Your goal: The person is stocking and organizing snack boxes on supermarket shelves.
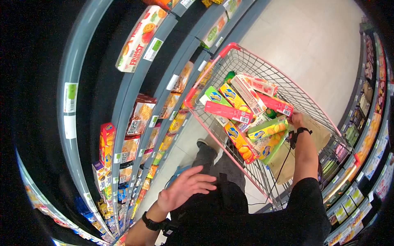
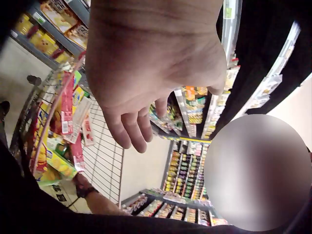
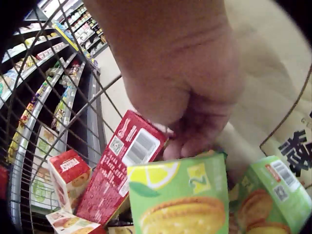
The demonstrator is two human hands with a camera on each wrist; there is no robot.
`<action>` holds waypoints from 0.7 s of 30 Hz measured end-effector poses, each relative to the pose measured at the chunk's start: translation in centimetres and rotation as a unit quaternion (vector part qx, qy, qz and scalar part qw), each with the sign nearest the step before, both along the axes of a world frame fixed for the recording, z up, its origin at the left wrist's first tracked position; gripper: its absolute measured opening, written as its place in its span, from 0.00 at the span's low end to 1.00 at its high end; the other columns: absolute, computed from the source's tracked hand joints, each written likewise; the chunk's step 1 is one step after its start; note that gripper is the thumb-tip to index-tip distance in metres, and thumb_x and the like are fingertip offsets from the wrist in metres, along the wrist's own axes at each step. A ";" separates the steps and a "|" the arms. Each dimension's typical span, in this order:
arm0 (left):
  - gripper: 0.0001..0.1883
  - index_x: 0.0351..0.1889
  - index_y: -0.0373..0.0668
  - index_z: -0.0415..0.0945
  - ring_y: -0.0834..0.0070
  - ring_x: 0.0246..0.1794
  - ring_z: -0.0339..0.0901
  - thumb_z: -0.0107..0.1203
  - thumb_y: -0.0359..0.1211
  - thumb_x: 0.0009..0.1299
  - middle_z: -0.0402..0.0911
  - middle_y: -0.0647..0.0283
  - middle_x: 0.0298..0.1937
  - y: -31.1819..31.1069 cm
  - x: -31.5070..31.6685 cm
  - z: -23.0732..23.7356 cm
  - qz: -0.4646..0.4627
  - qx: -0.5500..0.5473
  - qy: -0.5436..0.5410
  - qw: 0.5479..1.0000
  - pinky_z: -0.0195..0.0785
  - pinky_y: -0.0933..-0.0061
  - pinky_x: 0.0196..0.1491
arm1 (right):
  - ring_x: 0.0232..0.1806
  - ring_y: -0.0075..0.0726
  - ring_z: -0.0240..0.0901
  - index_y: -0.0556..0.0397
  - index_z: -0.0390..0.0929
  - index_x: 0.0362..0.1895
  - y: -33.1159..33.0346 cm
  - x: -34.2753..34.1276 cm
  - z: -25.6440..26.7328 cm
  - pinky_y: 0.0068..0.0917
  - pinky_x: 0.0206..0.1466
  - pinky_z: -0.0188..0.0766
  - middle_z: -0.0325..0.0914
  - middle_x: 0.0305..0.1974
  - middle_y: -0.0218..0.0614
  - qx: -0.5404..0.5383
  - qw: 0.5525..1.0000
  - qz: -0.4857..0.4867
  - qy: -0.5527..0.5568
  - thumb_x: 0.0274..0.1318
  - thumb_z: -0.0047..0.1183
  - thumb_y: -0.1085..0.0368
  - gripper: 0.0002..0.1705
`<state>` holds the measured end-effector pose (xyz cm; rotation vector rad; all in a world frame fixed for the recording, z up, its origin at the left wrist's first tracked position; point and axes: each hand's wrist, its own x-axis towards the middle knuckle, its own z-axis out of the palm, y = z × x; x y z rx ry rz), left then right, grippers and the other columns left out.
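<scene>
In the head view my left hand hovers in front of my body with fingers extended and nothing in it. The left wrist view shows its palm and loosely bent fingers. My right hand reaches down into the shopping cart, at the ends of a red biscuit box and a green biscuit box. In the right wrist view its curled fingers lie against the red box's corner, partly hidden behind a green lemon biscuit box. I cannot tell whether they grip either box.
More biscuit boxes, including a yellow one and a white-and-red one, lie piled in the cart. A brown paper bag is at its near right side. A shelf with packaged snacks runs along the left, another shelf along the right.
</scene>
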<state>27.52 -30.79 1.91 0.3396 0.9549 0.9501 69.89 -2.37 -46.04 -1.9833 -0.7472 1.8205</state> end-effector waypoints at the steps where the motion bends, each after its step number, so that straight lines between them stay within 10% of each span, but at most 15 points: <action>1: 0.58 0.78 0.45 0.43 0.50 0.67 0.67 0.36 0.78 0.62 0.59 0.39 0.71 -0.7 -0.1 -0.8 0.009 0.003 0.013 1.000 0.59 0.57 0.66 | 0.16 0.26 0.67 0.56 0.84 0.35 0.4 -0.9 2.7 0.31 0.17 0.65 0.76 0.24 0.31 0.008 0.996 0.088 -0.022 0.58 0.41 0.78 0.15; 4: 0.57 0.77 0.44 0.44 0.49 0.66 0.68 0.36 0.78 0.62 0.61 0.39 0.71 -1.6 -0.2 -2.3 0.026 -0.028 0.037 0.999 0.60 0.57 0.65 | 0.19 0.29 0.71 0.56 0.84 0.38 2.0 4.6 -7.0 0.30 0.20 0.68 0.79 0.27 0.31 -0.039 0.977 0.208 0.023 0.61 0.43 0.73 0.14; 5: 0.57 0.77 0.44 0.44 0.49 0.66 0.68 0.36 0.78 0.62 0.61 0.39 0.71 -1.4 -0.3 -2.6 0.023 -0.032 0.033 0.999 0.60 0.57 0.65 | 0.26 0.32 0.76 0.55 0.83 0.42 1.0 5.2 -7.9 0.29 0.27 0.73 0.82 0.32 0.33 0.176 0.917 0.356 -0.046 0.66 0.44 0.66 0.14; 6: 0.57 0.77 0.44 0.44 0.49 0.65 0.69 0.36 0.77 0.63 0.61 0.39 0.70 -1.3 -0.3 -2.8 0.031 -0.033 0.038 0.998 0.61 0.57 0.65 | 0.26 0.32 0.76 0.55 0.83 0.42 0.7 4.1 -5.9 0.29 0.27 0.73 0.82 0.32 0.33 0.171 0.918 0.355 -0.049 0.66 0.44 0.66 0.14; 8: 0.56 0.77 0.44 0.45 0.49 0.64 0.70 0.36 0.77 0.63 0.62 0.39 0.70 -1.0 -0.5 -3.3 0.039 -0.033 0.044 0.998 0.62 0.57 0.64 | 0.40 0.36 0.81 0.58 0.77 0.52 1.8 -1.3 0.5 0.33 0.45 0.78 0.83 0.44 0.40 -0.003 0.974 -0.025 0.225 0.70 0.41 0.60 0.18; 21: 0.54 0.75 0.40 0.50 0.51 0.62 0.72 0.41 0.74 0.64 0.65 0.40 0.68 0.8 0.4 -4.4 0.031 -0.028 0.037 0.998 0.63 0.57 0.63 | 0.55 0.34 0.76 0.57 0.59 0.70 0.8 -6.5 12.3 0.32 0.61 0.73 0.75 0.59 0.40 -0.073 0.938 0.156 0.302 0.57 0.57 0.69 0.37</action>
